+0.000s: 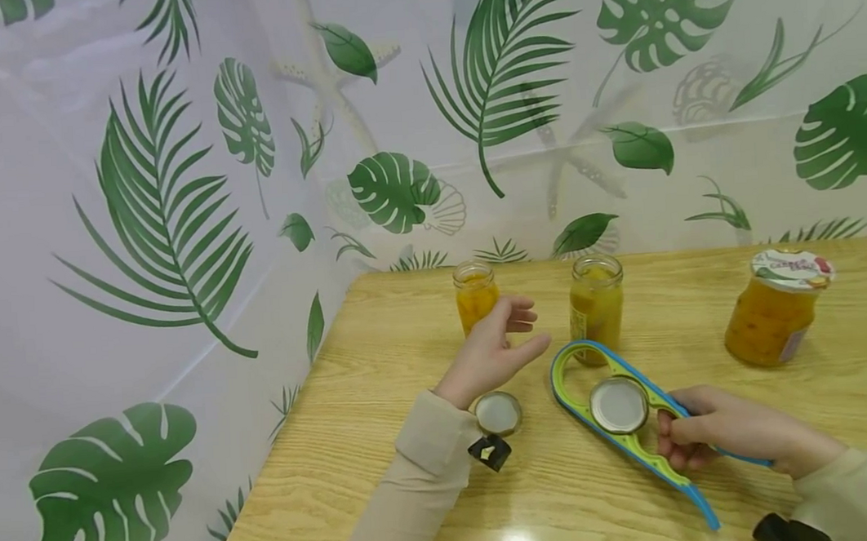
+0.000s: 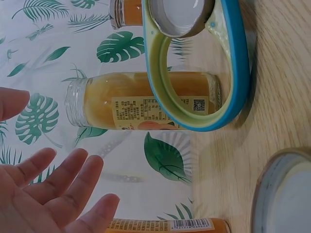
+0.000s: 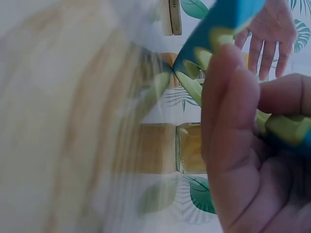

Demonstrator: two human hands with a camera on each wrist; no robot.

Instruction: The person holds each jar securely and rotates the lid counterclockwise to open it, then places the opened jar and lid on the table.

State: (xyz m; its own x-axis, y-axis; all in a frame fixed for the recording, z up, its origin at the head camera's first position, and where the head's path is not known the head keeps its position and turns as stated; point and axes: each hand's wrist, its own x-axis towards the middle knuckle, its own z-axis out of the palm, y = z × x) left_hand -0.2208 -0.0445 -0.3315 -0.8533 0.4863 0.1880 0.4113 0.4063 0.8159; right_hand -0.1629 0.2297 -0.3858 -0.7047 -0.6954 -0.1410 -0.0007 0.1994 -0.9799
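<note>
My right hand [image 1: 729,427] grips one handle of a blue and green jar opener [image 1: 573,398], its fingers curled round it. A metal lid [image 1: 619,405] sits in the opener, its pale inner side facing up. With fingers spread and holding nothing, my left hand [image 1: 492,345] hovers between two uncapped glass jars. Orange contents fill the left jar [image 1: 476,294], partly hidden by that hand. The middle jar [image 1: 595,303] holds yellowish fruit and stands just behind the opener's looped end. Near the left wrist, a second lid [image 1: 497,414] lies on the table.
At the right stands a jar of orange fruit with a printed lid [image 1: 792,270] on it. The wooden table [image 1: 327,488] meets a leaf-patterned sheet [image 1: 259,312] along its back and left edges.
</note>
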